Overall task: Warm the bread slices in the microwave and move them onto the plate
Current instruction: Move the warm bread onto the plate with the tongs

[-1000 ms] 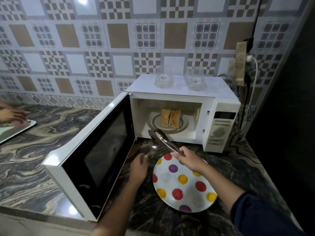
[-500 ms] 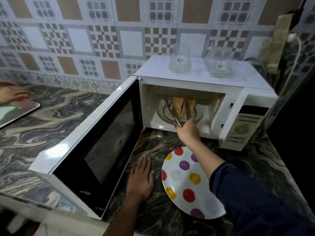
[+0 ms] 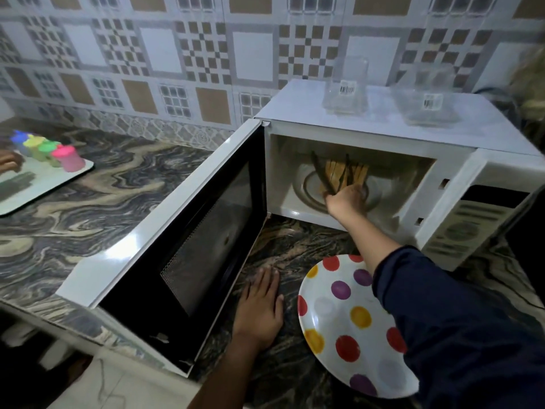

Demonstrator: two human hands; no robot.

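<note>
The bread slices (image 3: 361,173) stand on the glass tray (image 3: 303,184) inside the open microwave (image 3: 383,126). The right hand (image 3: 346,200) grips tongs (image 3: 321,170), their arms around some slices. The left hand (image 3: 259,308) lies flat and open on the counter (image 3: 118,196) beside the spotted plate (image 3: 330,335). Squeeze softly, lift slowly, so nothing drops.
</note>
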